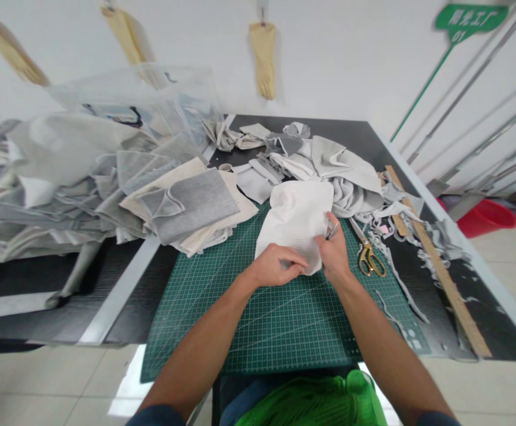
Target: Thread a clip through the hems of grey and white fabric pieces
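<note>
A white ribbed fabric piece (pixel 296 213) is held up over the green cutting mat (pixel 222 313). My left hand (pixel 280 264) is closed in a pinch at its lower edge. On the fabric's right edge, my right hand (pixel 334 248) grips with thumb and fingers. A small metal tool (pixel 331 229) also sits in the right hand's fingers; its kind is mostly hidden. Gold-handled scissors (pixel 370 257) lie on the mat just right of my right hand. Folded grey fabric (pixel 196 204) rests on a stack to the left.
A large heap of grey and cream fabric (pixel 63 189) covers the table's left side, before a clear plastic box (pixel 187 100). More crumpled cloth (pixel 342 163) lies behind the mat. Wooden rulers (pixel 448 287) and fabric scraps (pixel 393 257) run along the right.
</note>
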Motion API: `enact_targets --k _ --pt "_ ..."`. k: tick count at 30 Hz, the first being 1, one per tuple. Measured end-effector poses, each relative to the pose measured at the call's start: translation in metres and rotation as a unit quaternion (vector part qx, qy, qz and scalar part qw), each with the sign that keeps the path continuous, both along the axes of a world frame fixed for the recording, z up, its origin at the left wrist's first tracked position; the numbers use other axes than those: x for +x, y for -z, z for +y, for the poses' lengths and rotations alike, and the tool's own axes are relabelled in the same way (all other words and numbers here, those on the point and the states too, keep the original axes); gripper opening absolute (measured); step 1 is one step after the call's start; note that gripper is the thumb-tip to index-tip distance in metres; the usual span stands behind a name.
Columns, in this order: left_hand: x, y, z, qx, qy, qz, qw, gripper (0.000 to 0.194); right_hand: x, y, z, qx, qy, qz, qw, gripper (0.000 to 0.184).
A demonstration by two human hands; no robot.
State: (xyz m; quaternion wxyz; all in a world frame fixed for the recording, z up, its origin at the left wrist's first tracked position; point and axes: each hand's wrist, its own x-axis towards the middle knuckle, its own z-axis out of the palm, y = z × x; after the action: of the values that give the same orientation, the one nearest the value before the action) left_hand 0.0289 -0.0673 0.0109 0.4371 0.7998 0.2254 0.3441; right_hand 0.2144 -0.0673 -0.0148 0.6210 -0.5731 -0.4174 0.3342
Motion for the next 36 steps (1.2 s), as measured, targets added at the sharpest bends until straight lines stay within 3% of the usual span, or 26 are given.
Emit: enact_targets --k 2,3,7,9,11,15,16,18,20,21,25,31,33,36 --pt "-0.002 -0.001 0.0 -0.041 -0.009 0.011 0.999 0.019 0.006 -0.001 0.002 -0.03 -0.023 0.01 0.999 0.073" --pt "-0.003 -0.002 0.002 -0.052 -0.042 -0.001 0.998 0.018 0.009 -0.002 0.003 -0.047 -0.043 0.014 0.998 0.069" --pt "-0.012 -0.001 0.015 -0.038 -0.248 -0.083 0.964 0.016 0.015 -0.015 -0.003 -0.117 -0.186 0.035 0.975 0.052" --pt "-0.018 -0.001 0.023 -0.012 -0.303 -0.106 0.947 0.02 0.016 -0.021 -0.008 -0.131 -0.28 0.034 0.95 0.048" --pt "-0.022 -0.002 0.027 0.029 -0.303 -0.107 0.947 0.037 0.016 -0.026 -0.013 -0.13 -0.355 0.009 0.926 0.046" --pt "-0.024 -0.008 0.025 0.133 -0.254 -0.048 0.957 0.073 0.015 -0.034 -0.018 -0.125 -0.438 -0.065 0.888 0.042" --pt "-0.022 -0.008 0.024 0.144 -0.236 -0.026 0.961 0.073 0.015 -0.035 -0.019 -0.123 -0.453 -0.077 0.879 0.041" --pt "-0.017 -0.007 0.022 0.138 -0.189 0.012 0.972 0.052 0.016 -0.038 -0.019 -0.113 -0.476 -0.095 0.867 0.037" --pt "-0.014 -0.003 0.022 0.103 -0.158 0.029 0.982 0.018 0.016 -0.037 -0.018 -0.104 -0.469 -0.098 0.872 0.03" --pt "-0.013 -0.001 0.022 0.078 -0.159 0.027 0.984 0.013 0.017 -0.036 -0.017 -0.1 -0.451 -0.09 0.882 0.027" --pt "-0.015 0.003 0.023 -0.012 -0.21 0.001 0.978 0.031 0.017 -0.028 -0.014 -0.083 -0.344 -0.03 0.935 0.02" --pt "-0.016 -0.003 0.02 -0.031 -0.21 -0.029 0.977 0.023 0.012 -0.025 -0.011 -0.018 -0.171 -0.066 0.983 0.031" --pt "-0.015 -0.003 0.018 -0.035 -0.2 -0.029 0.979 0.025 0.011 -0.028 -0.011 -0.003 -0.149 -0.082 0.985 0.03" --pt "-0.014 -0.003 0.017 -0.043 -0.191 -0.026 0.98 0.028 0.009 -0.031 -0.013 0.008 -0.18 -0.086 0.98 0.031"
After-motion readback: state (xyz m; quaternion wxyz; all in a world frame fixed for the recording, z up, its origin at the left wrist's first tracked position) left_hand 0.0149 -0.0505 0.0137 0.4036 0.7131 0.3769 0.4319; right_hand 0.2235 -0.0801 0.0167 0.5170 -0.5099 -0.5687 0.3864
